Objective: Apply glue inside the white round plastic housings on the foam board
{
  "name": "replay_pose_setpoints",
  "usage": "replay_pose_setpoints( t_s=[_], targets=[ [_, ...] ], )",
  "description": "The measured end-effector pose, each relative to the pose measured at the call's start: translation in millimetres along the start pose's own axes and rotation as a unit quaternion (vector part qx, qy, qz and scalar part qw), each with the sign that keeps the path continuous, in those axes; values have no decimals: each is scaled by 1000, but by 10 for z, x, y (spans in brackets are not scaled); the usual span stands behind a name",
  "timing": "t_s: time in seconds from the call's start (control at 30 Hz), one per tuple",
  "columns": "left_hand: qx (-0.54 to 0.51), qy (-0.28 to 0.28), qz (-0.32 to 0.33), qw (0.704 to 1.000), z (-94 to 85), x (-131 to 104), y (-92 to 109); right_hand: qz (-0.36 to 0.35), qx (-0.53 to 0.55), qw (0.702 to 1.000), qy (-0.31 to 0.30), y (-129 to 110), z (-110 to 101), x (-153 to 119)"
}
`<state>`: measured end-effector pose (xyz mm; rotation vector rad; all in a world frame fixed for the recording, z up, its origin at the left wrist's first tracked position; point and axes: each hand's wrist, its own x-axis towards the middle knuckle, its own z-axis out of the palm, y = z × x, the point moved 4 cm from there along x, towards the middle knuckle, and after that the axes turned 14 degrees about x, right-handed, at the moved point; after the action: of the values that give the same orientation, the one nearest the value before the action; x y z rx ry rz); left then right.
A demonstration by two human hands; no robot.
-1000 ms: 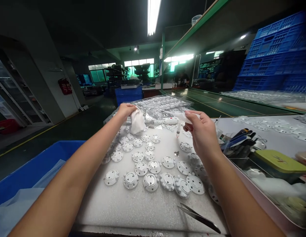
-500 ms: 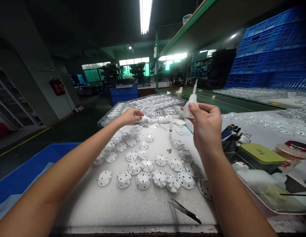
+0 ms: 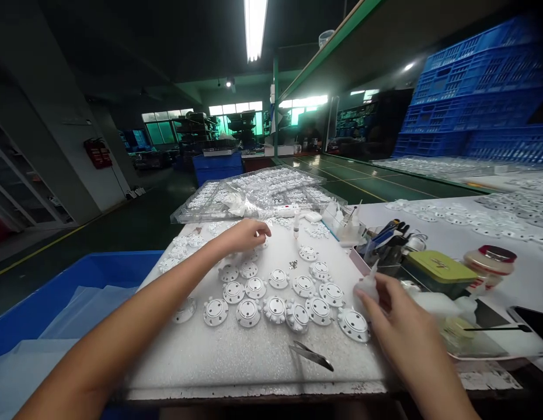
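The right hand [image 3: 403,315] grips a small white squeeze bottle [image 3: 365,287] between thumb and fingers, its pointed tip upward and leaning a little to the right. The bottle is over the right side of the white foam sheet [image 3: 236,356], near the closest of the white discs [image 3: 354,324]. The left hand [image 3: 247,235] hangs further off, over the discs toward the far half of the foam, its fingers curled inward; from here I can't tell whether there is anything in them.

Between the two hands lies a little heap of shiny metal bits [image 3: 293,264], with a slim clear tube [image 3: 296,226] standing just beyond it. More discs sit in loose rows over the foam, flat faces up, some touching their neighbours. Nearer the front edge lie tweezers [image 3: 313,354], points aimed away to the left.

Past the left hand, clear plastic trays [image 3: 201,195] full of white parts are spread out, a crumpled white cloth [image 3: 235,203] on top. On the right I see dark-handled tools [image 3: 387,233], a green box with a yellowish lid [image 3: 442,265] and a jar with a dark red lid [image 3: 490,265]. To the left, a blue bin [image 3: 122,262] holds pale sheets [image 3: 74,309]. Blue crates [image 3: 464,81] stand stacked at the far right.
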<state>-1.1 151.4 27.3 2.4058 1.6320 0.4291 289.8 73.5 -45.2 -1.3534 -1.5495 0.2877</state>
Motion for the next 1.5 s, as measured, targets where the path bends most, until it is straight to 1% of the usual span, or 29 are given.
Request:
replay_pose_setpoints(
  t_s=[0.07, 0.13, 0.23, 0.3, 0.37, 0.43, 0.5, 0.57, 0.6, 0.67, 0.7, 0.73, 0.77, 0.83, 0.87, 0.9, 0.93, 1.03, 1.13, 1.23, 1.33, 1.4, 1.5],
  targets=[
    [-10, 10, -13, 1000, 20, 113, -92, 10, 11, 1000, -8, 68, 47, -66],
    [-23, 14, -19, 999, 42, 181, -135, 11, 18, 1000, 17, 85, 40, -111],
    [-47, 10, -24, 999, 71, 190, -110, 15, 17, 998, 53, 89, 0, -141],
    [-69, -2, -24, 997, 85, 142, -28, 23, 12, 999, 44, 108, 5, -140],
    [-94, -19, -17, 995, 97, 61, 101, 27, 11, 999, 33, 129, 25, -139],
    [-126, -29, -2, 992, 102, -35, 246, 29, 20, 999, 38, 135, 41, -156],
    [-159, -24, 13, 987, 99, -125, 357, 24, 36, 998, 51, 102, 45, -202],
    [-186, -11, 18, 982, 95, -192, 396, 8, 45, 997, 69, 26, 20, -275],
    [-195, -4, 15, 981, 95, -215, 386, -8, 42, 995, 89, -29, -13, -319],
    [-209, 11, -1, 978, 98, -243, 323, -72, 22, 987, 139, -168, -103, -409],
    [-217, 19, -10, 976, 101, -249, 280, -114, 14, 981, 153, -245, -141, -447],
    [-225, 26, -19, 974, 104, -251, 236, -160, 14, 977, 143, -319, -156, -472],
    [-232, 31, -27, 972, 108, -249, 193, -206, 21, 973, 103, -390, -141, -484],
    [-240, 43, -46, 969, 109, -242, 111, -280, 35, 959, -29, -507, -33, -484],
    [-239, 51, -59, 968, 103, -241, 73, -303, 35, 948, -94, -549, 43, -480],
    [-235, 59, -73, 967, 92, -243, 38, -317, 29, 937, -145, -578, 120, -473],
    [-231, 66, -86, 967, 77, -250, 10, -324, 18, 929, -178, -594, 193, -463],
    [-219, 68, -107, 968, 16, -292, -18, -313, -2, 923, -225, -580, 365, -434],
    [-166, 40, -89, 981, -43, -286, 39, -305, -1, 921, -242, -526, 438, -431],
    [-69, 8, -73, 995, -50, -120, 70, -306, 25, 920, -242, -499, 435, -436],
    [-13, -10, -75, 997, 20, 215, 16, -306, 80, 921, -227, -512, 392, -454],
    [14, -19, -71, 997, 109, 476, -26, -282, 121, 931, -200, -507, 348, -458],
    [30, -26, -56, 998, 278, 833, -31, -237, 171, 947, -132, -466, 267, -445]
  ],
)
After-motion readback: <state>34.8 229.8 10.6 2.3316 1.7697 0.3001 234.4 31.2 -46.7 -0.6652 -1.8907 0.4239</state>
